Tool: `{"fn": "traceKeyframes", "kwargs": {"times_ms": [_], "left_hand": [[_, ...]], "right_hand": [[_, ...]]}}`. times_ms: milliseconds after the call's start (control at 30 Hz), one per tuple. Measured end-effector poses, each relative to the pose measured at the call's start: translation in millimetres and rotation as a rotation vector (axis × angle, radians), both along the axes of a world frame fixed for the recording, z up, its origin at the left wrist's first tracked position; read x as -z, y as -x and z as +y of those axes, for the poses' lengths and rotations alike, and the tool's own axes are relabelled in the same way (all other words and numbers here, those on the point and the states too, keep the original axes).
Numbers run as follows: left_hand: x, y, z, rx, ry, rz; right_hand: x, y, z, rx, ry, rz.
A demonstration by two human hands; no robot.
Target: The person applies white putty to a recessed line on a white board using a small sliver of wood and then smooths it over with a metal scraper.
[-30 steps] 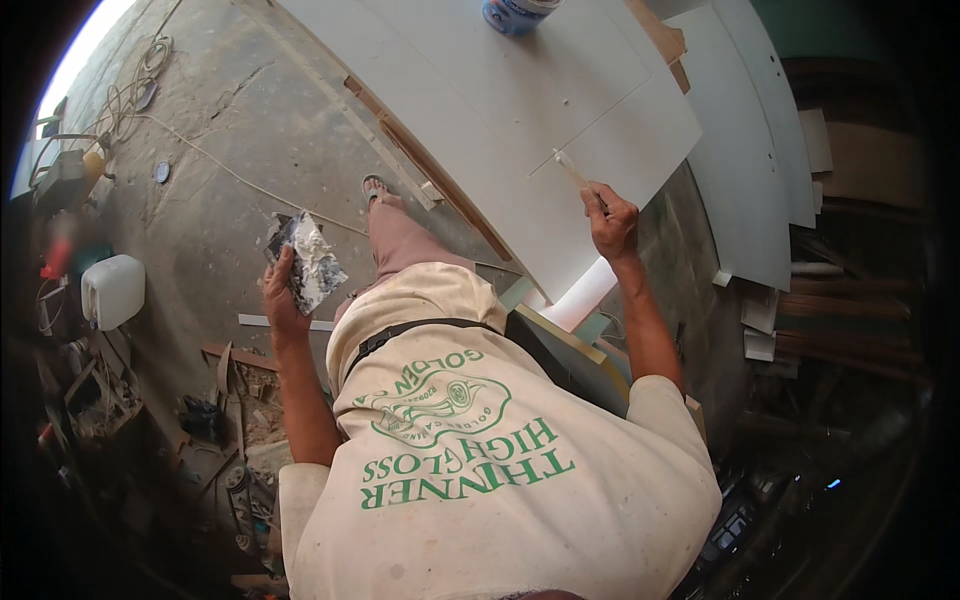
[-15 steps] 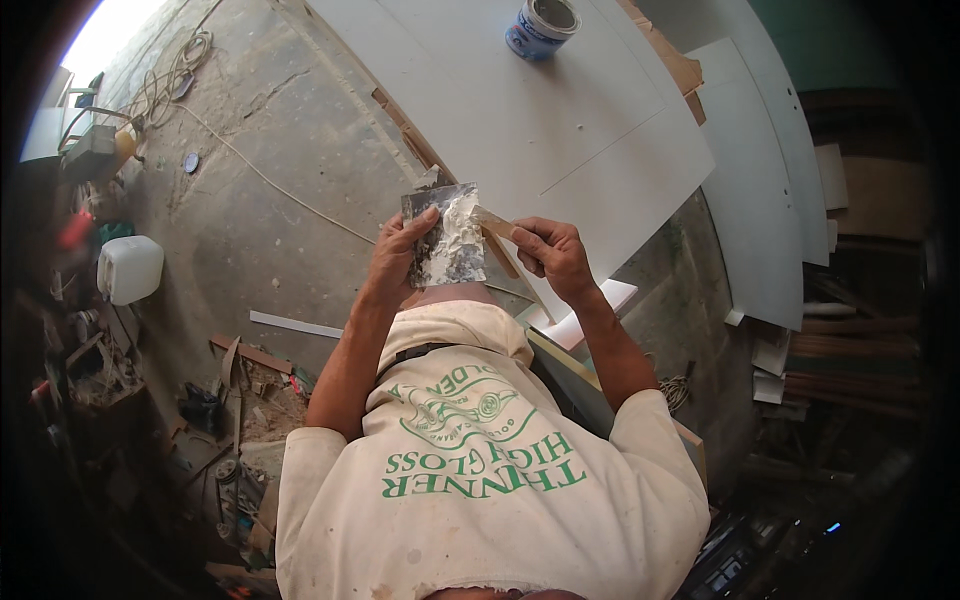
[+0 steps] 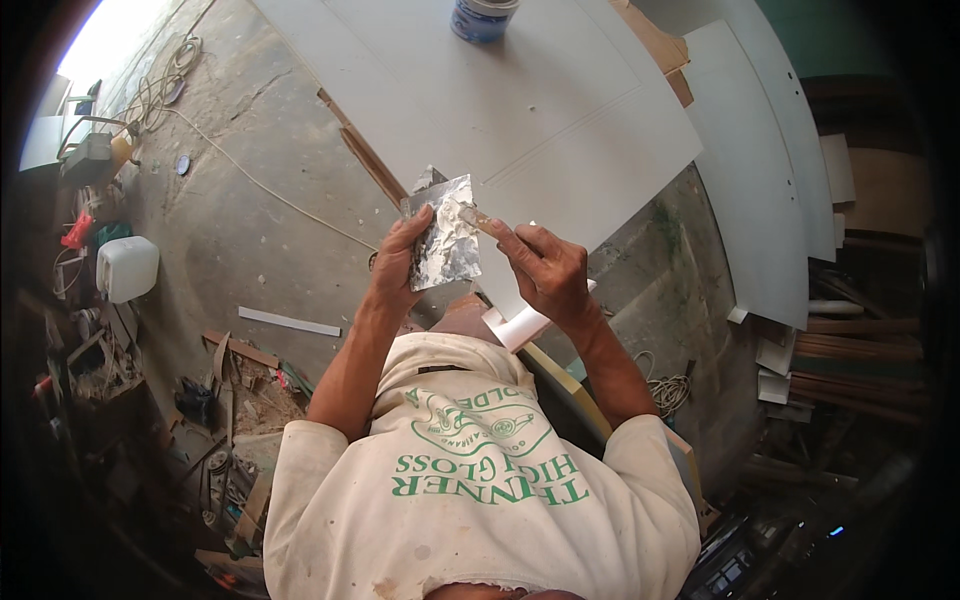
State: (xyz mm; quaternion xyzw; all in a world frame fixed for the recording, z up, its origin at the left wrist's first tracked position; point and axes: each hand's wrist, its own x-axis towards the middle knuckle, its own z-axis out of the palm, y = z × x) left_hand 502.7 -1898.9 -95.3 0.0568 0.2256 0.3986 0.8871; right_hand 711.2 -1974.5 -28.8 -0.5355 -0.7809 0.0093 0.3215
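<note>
My left hand grips a thin, flat metal plate, its thumb on top of the near-left edge. Thick white putty is smeared over the plate's right part. A small spatula with a flat wooden-looking handle is in my right hand, index finger stretched along it. Its tip meets the putty at the plate's right edge. Both hands are raised in front of my body, above the near-left side of a large white panel.
An opened blue can stands at the panel's far side. More pale panels lean at right. Scrap wood and debris litter the floor at left, near a white plastic jerrycan. A cable crosses the concrete.
My right hand has turned, its index finger now extended along the spatula, whose tip lies further onto the plate. The plate is tilted more. The can and panel appear shifted left and upward in view.
</note>
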Motion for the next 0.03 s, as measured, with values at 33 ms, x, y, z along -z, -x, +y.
{"fn": "traceKeyframes", "kwargs": {"times_ms": [33], "left_hand": [[-0.2, -6.1, -3.2, -0.014, 0.001, 0.017]], "right_hand": [[-0.3, -7.2, -3.8, -0.003, 0.006, -0.016]]}}
